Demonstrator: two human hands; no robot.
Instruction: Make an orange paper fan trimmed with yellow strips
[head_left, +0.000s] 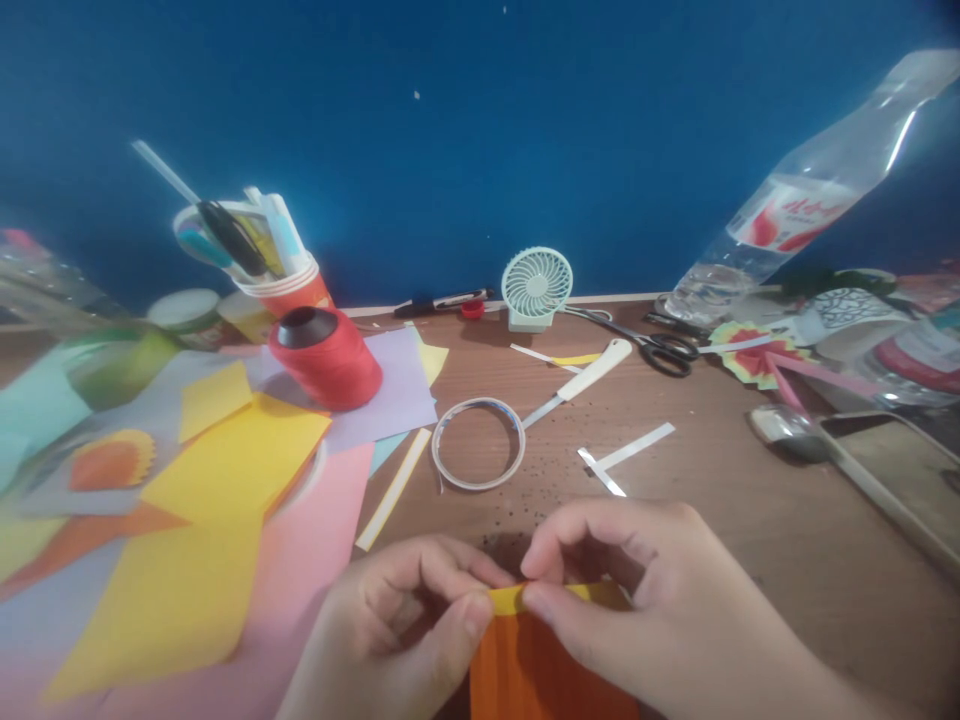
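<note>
An orange sheet of paper (551, 665) with a yellow strip (508, 601) along its far edge lies between my hands at the bottom of the head view. My left hand (412, 625) pinches the strip's left part between thumb and fingers. Closed in a pinch too, my right hand (645, 590) grips the same edge a little to the right, its thumb on top. The sheet's lower part runs out of view. Just beyond my hands are a roll of tape (437, 440) and scraps of white strip (637, 445).
Coloured paper (232, 460) covers the left, with a red thread spool (326, 360) and a pen cup (296, 287) behind. A white-handled knife (596, 370), a small fan (537, 285) and scissors (667, 352) lie farther back. A plastic bottle (795, 210) and a tray (885, 490) are right.
</note>
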